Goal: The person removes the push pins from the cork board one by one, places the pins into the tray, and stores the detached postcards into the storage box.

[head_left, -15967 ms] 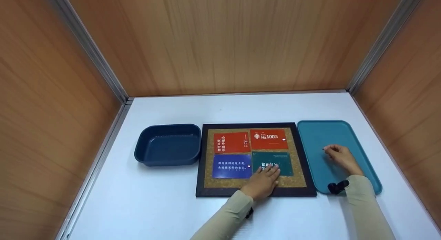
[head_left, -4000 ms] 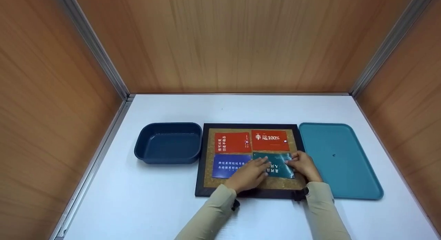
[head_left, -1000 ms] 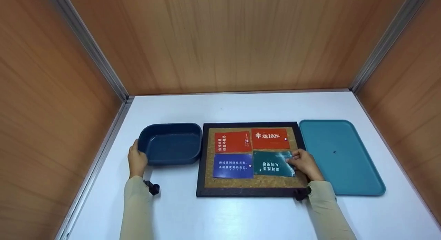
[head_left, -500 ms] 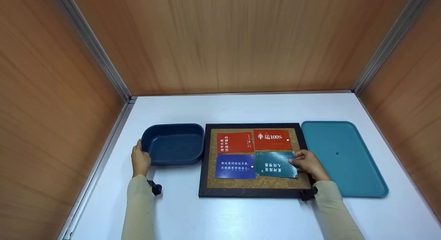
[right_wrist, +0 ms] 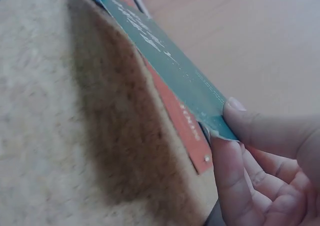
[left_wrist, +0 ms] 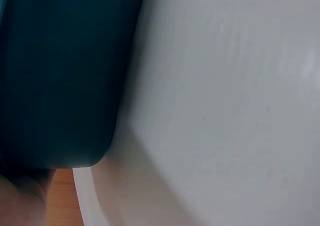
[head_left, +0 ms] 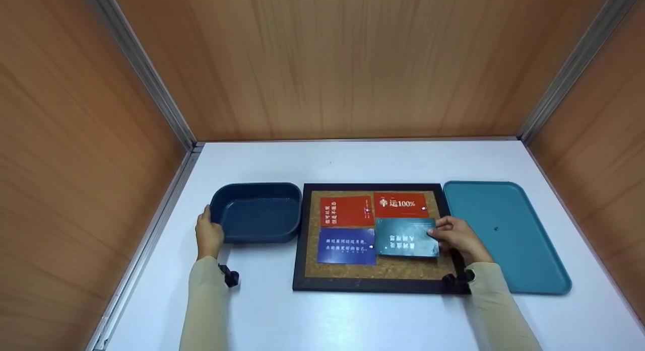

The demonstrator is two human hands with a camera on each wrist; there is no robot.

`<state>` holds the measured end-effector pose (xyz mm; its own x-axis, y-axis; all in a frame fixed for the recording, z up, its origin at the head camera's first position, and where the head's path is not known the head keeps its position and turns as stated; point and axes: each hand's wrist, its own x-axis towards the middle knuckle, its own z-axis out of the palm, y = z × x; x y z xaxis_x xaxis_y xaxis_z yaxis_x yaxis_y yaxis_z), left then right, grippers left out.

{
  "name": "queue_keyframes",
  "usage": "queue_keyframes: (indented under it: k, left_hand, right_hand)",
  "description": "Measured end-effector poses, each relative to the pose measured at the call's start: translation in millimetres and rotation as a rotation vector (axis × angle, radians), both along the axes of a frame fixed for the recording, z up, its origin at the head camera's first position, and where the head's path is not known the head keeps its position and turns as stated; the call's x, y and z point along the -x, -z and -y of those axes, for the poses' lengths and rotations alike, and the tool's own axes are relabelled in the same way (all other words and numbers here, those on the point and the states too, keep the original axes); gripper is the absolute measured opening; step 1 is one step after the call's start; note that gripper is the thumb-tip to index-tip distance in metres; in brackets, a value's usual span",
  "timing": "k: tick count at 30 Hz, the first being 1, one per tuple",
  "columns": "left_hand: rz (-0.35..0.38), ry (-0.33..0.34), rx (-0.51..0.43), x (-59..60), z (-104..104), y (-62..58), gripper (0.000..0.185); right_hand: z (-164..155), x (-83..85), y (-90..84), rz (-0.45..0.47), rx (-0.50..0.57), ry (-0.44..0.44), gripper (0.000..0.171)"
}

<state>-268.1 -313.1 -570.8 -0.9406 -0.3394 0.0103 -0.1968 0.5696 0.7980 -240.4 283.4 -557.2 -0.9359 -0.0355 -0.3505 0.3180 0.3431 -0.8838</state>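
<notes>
- The right hand (head_left: pixel 456 238) pinched the green card (head_left: pixel 406 237) at its right-hand edge, thumb under and forefinger (right_wrist: pixel 260 131) on top; the right wrist view showed that corner lifted clear of the cork board (head_left: pixel 307 225).
- From the fingers the card ran toward 9 o'clock, its long axis lying left to right across the board's lower right quarter, slightly askew.
- The left hand (head_left: pixel 208 233) was well apart at 9 o'clock, holding the left wall of the dark blue tub (head_left: pixel 257 212); how far its fingers curled could not be told.
- The teal tray (head_left: pixel 519 240) lay at 3 o'clock, just beside the right hand, which was much the nearer to the card.
- Writing: the upper right red card (head_left: pixel 400 205) read "100%" after two Chinese characters; the green card's white characters faced away, too small to read.
</notes>
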Motion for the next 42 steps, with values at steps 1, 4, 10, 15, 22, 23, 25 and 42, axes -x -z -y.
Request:
queue_keyframes:
  k: [1,4,10,15,22,23,25,42]
  left_hand:
    - [0.0,-0.002,0.001,0.0,0,0.4,0.058]
    - [0.004,-0.002,0.008,-0.1,-1,0.2,0.058]
    - [-0.007,0.003,0.022,-0.2,-3,-1.0,0.059]
    - [-0.02,0.003,0.022,-0.3,-4,-2.0,0.058]
    - [-0.026,-0.001,0.019,0.6,-5,-1.8,0.058]
    - [-0.025,-0.003,0.014,0.5,-5,-1.9,0.058]
    - [-0.021,-0.005,0.002,0.5,-5,-2.0,0.058]
    - [-0.003,-0.028,0.001,0.7,-9,-1.9,0.058]
  right_hand:
    - [0,0.5,-1.9,-0.006,-0.005,-0.007,0.039]
    - [0,1.8,-6.3,-0.032,-0.006,-0.034,0.04]
    - [3,4.3,-12.8,-0.055,0.009,-0.06,0.04]
    - [9,9.3,-21.0,-0.067,0.008,-0.075,0.043]
    - [21,19.2,-34.0,-0.091,0.006,-0.105,0.048]
    - [23,20.9,-35.8,-0.085,0.005,-0.101,0.048]
    - [28,24.4,-39.0,-0.077,0.0,-0.092,0.048]
    - [74,50.4,-56.4,-0.127,0.019,-0.103,0.047]
